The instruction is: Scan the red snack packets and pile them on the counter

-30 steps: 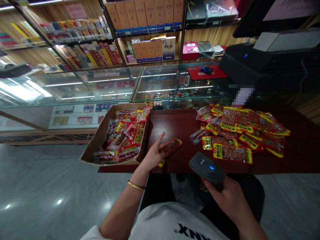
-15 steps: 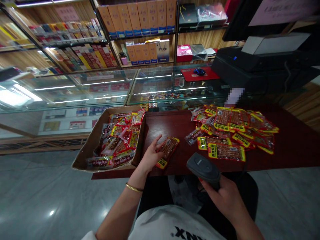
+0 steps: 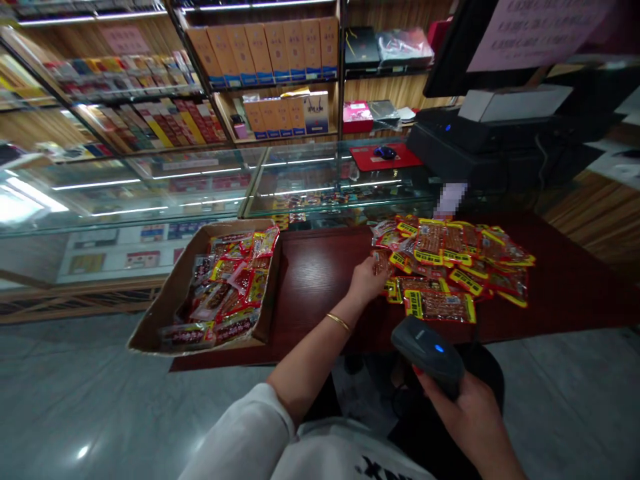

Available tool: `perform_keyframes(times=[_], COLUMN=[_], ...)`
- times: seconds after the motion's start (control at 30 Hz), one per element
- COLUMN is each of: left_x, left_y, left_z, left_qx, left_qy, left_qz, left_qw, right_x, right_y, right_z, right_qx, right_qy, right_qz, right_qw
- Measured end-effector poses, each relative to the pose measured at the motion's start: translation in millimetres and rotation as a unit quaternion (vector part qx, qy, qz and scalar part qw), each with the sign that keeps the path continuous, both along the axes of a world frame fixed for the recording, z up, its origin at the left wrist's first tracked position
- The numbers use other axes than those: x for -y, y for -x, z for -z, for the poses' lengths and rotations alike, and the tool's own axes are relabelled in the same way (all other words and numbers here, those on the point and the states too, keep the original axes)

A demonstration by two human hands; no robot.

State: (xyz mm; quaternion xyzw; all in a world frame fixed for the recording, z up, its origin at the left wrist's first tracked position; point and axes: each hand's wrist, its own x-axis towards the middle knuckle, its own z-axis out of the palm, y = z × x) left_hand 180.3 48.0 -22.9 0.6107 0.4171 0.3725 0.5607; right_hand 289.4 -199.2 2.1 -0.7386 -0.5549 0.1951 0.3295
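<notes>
My left hand (image 3: 367, 280) reaches over the dark red tabletop, its fingers closed on a snack packet (image 3: 381, 263) at the left edge of a packet pile (image 3: 440, 241). Part of that packet is hidden behind the fingers and blends into the pile. A dark barcode scanner (image 3: 425, 352), with a blue light on top, is gripped in my right hand (image 3: 473, 407) just in front of the table edge. The pile's packets are clear with yellow and red ends, showing brown strips inside. Left of both hands, an open cardboard box (image 3: 273, 290) holds similar packets.
Behind the wooden table (image 3: 315, 267) stands a glass display counter (image 3: 300, 177) with a mouse (image 3: 385, 153) on a red mat (image 3: 357, 159). A monitor (image 3: 440, 53) and dark equipment (image 3: 450, 150) stand back right. Boxed goods (image 3: 270, 53) line the shelves.
My left hand has moved right with the packet from the middle of the table to the pile. The scanner's blue light has come on. The view has shifted slightly.
</notes>
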Motion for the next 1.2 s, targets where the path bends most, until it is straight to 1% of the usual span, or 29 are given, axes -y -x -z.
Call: perform_keyframes(times=[0.03, 0.1, 0.13, 0.2, 0.27, 0.3, 0.33, 0.37, 0.43, 0.47, 0.5, 0.53, 0.6, 0.67, 0.73, 0.77, 0.83, 0.87, 0.93, 1.0, 1.03, 1.07, 1.1, 1.13, 1.17, 1.2], left_x=[3.9, 14.3, 20.5, 34.4, 48.2, 53.7, 57.7, 59.5, 57.4, 54.3, 50.8, 47.6, 43.5, 42.3, 41.9, 41.5, 40.3, 40.3, 43.8, 53.8, 61.2, 69.6, 78.3, 86.6, 93.7, 99.2], left_y=[2.4, 16.5, 28.2, 61.7, 109.3, 137.9, 169.1, 201.7, 265.9, 294.7, 319.5, 339.6, 364.2, 370.3, 364.9, 360.5, 352.8, 350.5, 349.6, 351.5, 352.1, 351.4, 348.4, 342.6, 333.4, 320.7], left_z=[-0.8, -6.8, -12.6, -30.8, -56.4, -70.3, -83.5, -95.1, -109.8, -112.2, -111.5, -108.2, -96.4, -82.7, -72.2, -69.1, -68.6, -71.4, -82.8, -100.7, -110.9, -120.9, -130.0, -137.1, -141.4, -142.3], left_qx=[-0.040, -0.089, -0.090, -0.057, -0.024, -0.029, -0.054, -0.090, -0.207, -0.283, -0.368, -0.444, -0.558, -0.620, -0.655, -0.668, -0.687, -0.692, -0.693, -0.674, -0.654, -0.625, -0.584, -0.530, -0.467, -0.399], left_qy=[-0.031, -0.085, -0.110, -0.153, -0.185, -0.198, -0.209, -0.213, -0.188, -0.161, -0.130, -0.101, -0.072, -0.084, -0.105, -0.107, -0.087, -0.071, -0.049, -0.052, -0.062, -0.073, -0.083, -0.092, -0.099, -0.105], left_qz=[0.006, -0.023, -0.043, -0.083, -0.115, -0.142, -0.169, -0.215, -0.283, -0.293, -0.280, -0.252, -0.189, -0.146, -0.132, -0.130, -0.130, -0.131, -0.140, -0.170, -0.195, -0.225, -0.254, -0.276, -0.285, -0.277], left_qw=[0.999, 0.992, 0.989, 0.983, 0.976, 0.969, 0.962, 0.949, 0.917, 0.899, 0.877, 0.854, 0.805, 0.767, 0.737, 0.725, 0.710, 0.706, 0.706, 0.717, 0.728, 0.744, 0.767, 0.796, 0.831, 0.868], right_x=[0.4, 0.1, -0.8, -4.5, -10.0, -13.2, -16.3, -19.2, -24.1, -25.9, -27.2, -28.1, -28.7, -28.3, -27.4, -26.8, -25.4, -24.7, -23.4, -22.7, -22.7, -23.0, -23.4, -24.0, -24.7, -25.3], right_y=[-1.4, -2.4, -2.2, -0.8, 1.7, 3.3, 5.1, 7.0, 11.2, 13.5, 15.9, 18.5, 23.7, 28.3, 31.4, 32.2, 32.0, 31.0, 27.4, 22.9, 20.8, 19.0, 17.8, 17.1, 17.0, 17.1], right_z=[1.3, 3.9, 5.2, 7.8, 10.0, 10.9, 11.7, 12.4, 13.9, 14.7, 15.5, 16.3, 17.5, 18.0, 17.7, 17.3, 15.9, 15.1, 13.7, 12.8, 12.7, 12.7, 12.8, 12.8, 12.7, 12.3], right_qx=[0.001, 0.003, 0.005, 0.009, 0.000, -0.002, 0.001, 0.009, 0.023, 0.026, 0.025, 0.021, 0.015, 0.012, 0.011, 0.012, 0.016, 0.017, 0.020, 0.023, 0.025, 0.027, 0.029, 0.027, 0.022, 0.015], right_qy=[-0.001, 0.003, 0.012, 0.028, 0.036, 0.040, 0.040, 0.040, 0.037, 0.034, 0.033, 0.032, 0.032, 0.033, 0.032, 0.030, 0.024, 0.022, 0.018, 0.011, 0.007, 0.003, 0.001, 0.001, 0.001, 0.001], right_qz=[-0.002, 0.007, 0.012, 0.008, -0.002, -0.007, -0.011, -0.015, -0.034, -0.047, -0.061, -0.073, -0.089, -0.098, -0.104, -0.107, -0.115, -0.119, -0.122, -0.115, -0.110, -0.102, -0.093, -0.084, -0.076, -0.068], right_qw=[1.000, 1.000, 1.000, 1.000, 0.999, 0.999, 0.999, 0.999, 0.998, 0.998, 0.997, 0.997, 0.995, 0.995, 0.994, 0.994, 0.993, 0.993, 0.992, 0.993, 0.994, 0.994, 0.995, 0.996, 0.997, 0.998])
